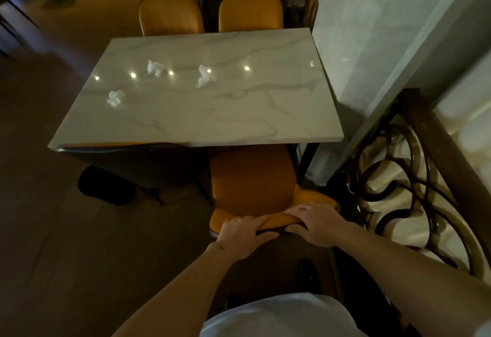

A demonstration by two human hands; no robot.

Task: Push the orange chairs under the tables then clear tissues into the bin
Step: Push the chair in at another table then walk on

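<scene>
Fingers (255, 221) of the left hand (243, 233) and of the right hand (317, 223) curl over the top edge of the near chair (252, 182), thumbs behind, both gripping its backrest. The seat is only partly under the table (202, 121). To push well, I judge it best to keep both hands level and drive straight forward, so the chair does not swing toward the railing (425, 166) on the right, stopping before the backrest strikes the table edge. Three tissues (204, 76) lie on the tabletop; no bin is in view.
</scene>
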